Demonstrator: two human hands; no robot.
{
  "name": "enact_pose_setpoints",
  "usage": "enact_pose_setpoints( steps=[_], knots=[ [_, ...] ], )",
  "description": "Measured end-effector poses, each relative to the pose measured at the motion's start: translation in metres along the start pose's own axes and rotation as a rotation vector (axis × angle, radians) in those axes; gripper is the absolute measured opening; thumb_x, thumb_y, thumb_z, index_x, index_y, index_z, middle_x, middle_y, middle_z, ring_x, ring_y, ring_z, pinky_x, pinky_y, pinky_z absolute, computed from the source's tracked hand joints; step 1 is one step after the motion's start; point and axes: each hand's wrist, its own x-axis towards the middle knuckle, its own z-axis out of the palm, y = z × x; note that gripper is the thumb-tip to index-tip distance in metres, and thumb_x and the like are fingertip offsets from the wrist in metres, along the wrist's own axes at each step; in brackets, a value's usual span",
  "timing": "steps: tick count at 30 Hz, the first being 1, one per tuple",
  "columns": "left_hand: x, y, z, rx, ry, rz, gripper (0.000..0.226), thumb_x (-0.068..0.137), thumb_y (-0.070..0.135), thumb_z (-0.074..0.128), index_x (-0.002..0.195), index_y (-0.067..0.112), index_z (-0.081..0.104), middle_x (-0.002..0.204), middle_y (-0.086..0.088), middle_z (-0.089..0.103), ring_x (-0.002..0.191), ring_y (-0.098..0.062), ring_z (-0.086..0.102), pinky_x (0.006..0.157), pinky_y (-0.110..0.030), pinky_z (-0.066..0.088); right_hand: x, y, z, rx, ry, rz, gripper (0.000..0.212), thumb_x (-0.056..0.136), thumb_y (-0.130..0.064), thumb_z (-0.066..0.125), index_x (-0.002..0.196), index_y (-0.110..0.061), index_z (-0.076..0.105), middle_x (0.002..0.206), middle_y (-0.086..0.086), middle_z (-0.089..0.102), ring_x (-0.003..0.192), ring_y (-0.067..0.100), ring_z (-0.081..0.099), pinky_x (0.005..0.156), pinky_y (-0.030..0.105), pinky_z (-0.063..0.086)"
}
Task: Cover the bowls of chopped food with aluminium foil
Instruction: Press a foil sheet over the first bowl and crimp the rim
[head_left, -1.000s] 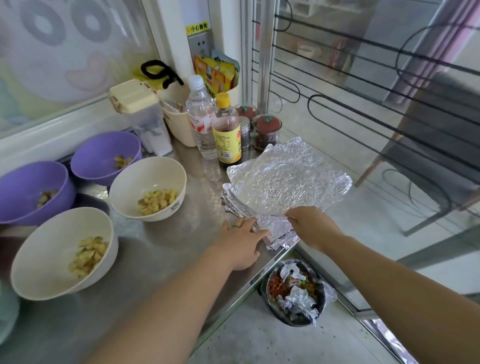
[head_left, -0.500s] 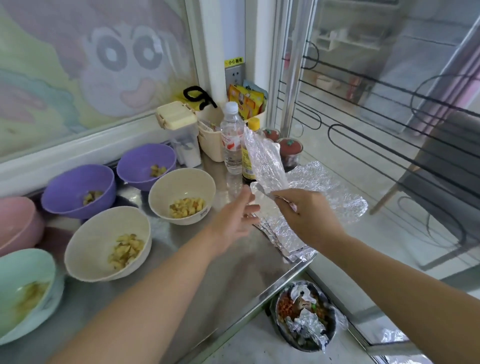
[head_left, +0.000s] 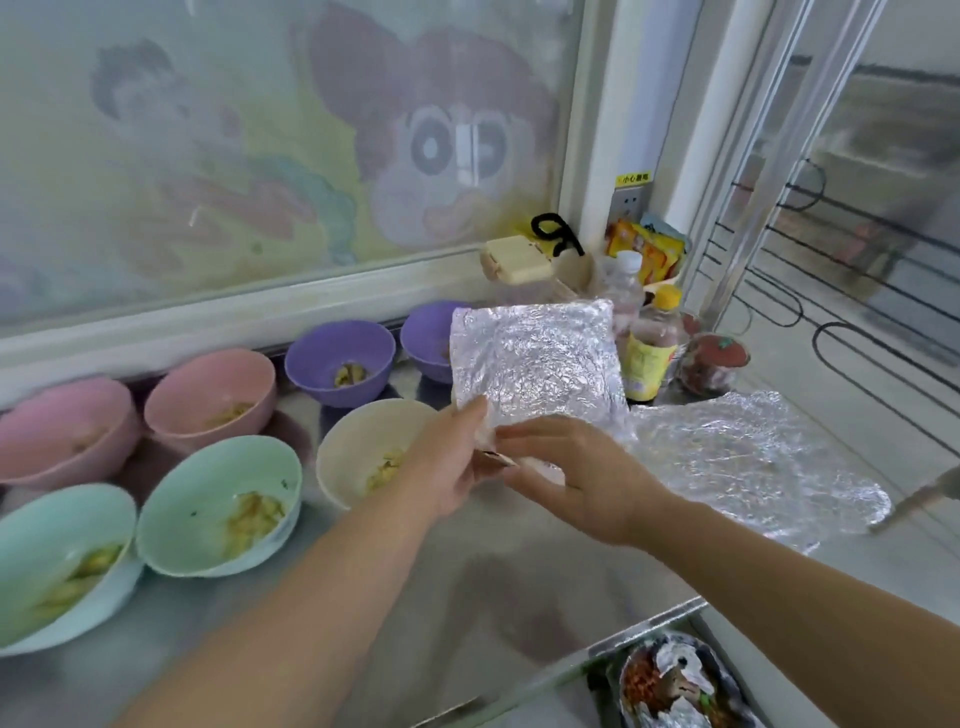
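The foil sheet (head_left: 535, 358) had risen off the stack (head_left: 753, 467), pinched by the left hand (head_left: 447, 462) and right hand (head_left: 576, 478) above the steel counter (head_left: 519, 582), below the cartoon window (head_left: 311, 156).

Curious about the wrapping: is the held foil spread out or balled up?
Spread out: the foil sheet is a flat square, left hand and right hand pinching its lower edge.

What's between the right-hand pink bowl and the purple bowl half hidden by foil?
Another purple bowl, holding a little chopped food; the head view shows it.
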Motion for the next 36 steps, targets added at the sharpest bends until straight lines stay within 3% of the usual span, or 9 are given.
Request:
enact_pose_setpoints(
  steps=[3,6,9,14,19,24,28,31,36],
  knots=[
    [0.004,0.004,-0.025,0.027,0.059,-0.027,0.047,0.088,0.043,0.062,0.123,0.012,0.061,0.105,-0.01,0.075,0.098,-0.028,0.071,0.094,-0.045,0.055,0.01,0.001,0.01,0.045,0.037,0.13,0.061,0.094,-0.066,0.04,0.119,-0.024,0.076,0.132,-0.005,0.067,0.127,0.006,0.053,0.113,0.025,0.033],
    [0.02,0.005,-0.049,0.132,0.126,0.026,0.027,0.094,0.038,0.061,0.104,0.013,0.064,0.102,-0.015,0.071,0.093,-0.03,0.07,0.091,-0.048,0.057,0.017,0.021,0.019,-0.007,0.239,0.368,0.055,0.092,-0.063,0.05,0.126,-0.025,0.071,0.142,0.003,0.059,0.134,0.02,0.047,0.115,0.047,0.035],
    [0.033,0.01,-0.063,0.2,0.077,-0.003,0.034,0.09,0.044,0.061,0.104,0.014,0.068,0.113,-0.02,0.071,0.099,-0.034,0.071,0.1,-0.058,0.05,0.028,0.046,0.02,0.037,0.378,0.611,0.057,0.09,-0.037,0.073,0.142,-0.019,0.056,0.132,0.006,0.058,0.122,0.026,0.054,0.109,0.054,0.044],
    [0.053,0.015,-0.064,0.221,0.051,-0.008,0.017,0.099,0.032,0.055,0.108,0.026,0.068,0.104,0.0,0.077,0.099,-0.024,0.072,0.096,-0.048,0.055,0.037,0.098,0.025,0.517,0.418,0.98,0.083,0.074,-0.05,0.082,0.142,-0.014,0.051,0.127,0.013,0.066,0.099,0.025,0.067,0.084,0.043,0.056],
    [0.078,0.011,-0.057,0.267,0.064,-0.022,0.014,0.1,0.026,0.056,0.099,0.022,0.069,0.095,-0.002,0.077,0.092,-0.026,0.072,0.093,-0.048,0.055,0.041,0.121,0.032,0.542,0.426,1.092,0.062,0.085,-0.034,0.081,0.138,-0.008,0.059,0.121,0.011,0.067,0.093,0.023,0.061,0.08,0.032,0.044],
    [0.104,0.009,-0.049,0.425,0.132,0.072,0.019,0.1,0.018,0.051,0.086,0.013,0.062,0.071,-0.006,0.051,0.065,-0.017,0.046,0.053,-0.024,0.034,0.052,0.14,0.036,0.52,0.38,1.126,0.025,0.086,-0.024,0.081,0.093,-0.004,0.068,0.071,0.005,0.057,0.05,0.013,0.045,0.051,0.023,0.036],
    [0.119,0.015,-0.038,0.607,0.176,0.14,0.014,0.098,0.019,0.05,0.097,0.012,0.062,0.078,0.0,0.057,0.071,-0.018,0.052,0.062,-0.031,0.038,0.058,0.15,0.035,0.52,0.308,1.17,0.014,0.087,-0.015,0.076,0.084,-0.005,0.067,0.063,0.004,0.052,0.03,0.004,0.041,0.032,0.016,0.031],
    [0.126,0.018,-0.034,0.735,0.233,0.173,0.008,0.094,0.016,0.054,0.101,0.016,0.058,0.095,-0.001,0.062,0.088,-0.022,0.057,0.071,-0.032,0.04,0.061,0.157,0.035,0.541,0.294,1.189,0.013,0.087,-0.011,0.073,0.079,-0.007,0.065,0.067,0.007,0.054,0.051,0.016,0.046,0.046,0.021,0.037],
    [0.148,0.008,-0.04,0.799,0.233,0.118,0.04,0.088,0.016,0.056,0.127,0.024,0.051,0.118,0.005,0.06,0.103,-0.02,0.06,0.078,-0.031,0.044,0.066,0.168,0.039,0.627,0.28,1.198,0.005,0.091,-0.013,0.068,0.093,-0.008,0.067,0.076,0.006,0.057,0.066,0.02,0.048,0.06,0.029,0.038]
  ],
)
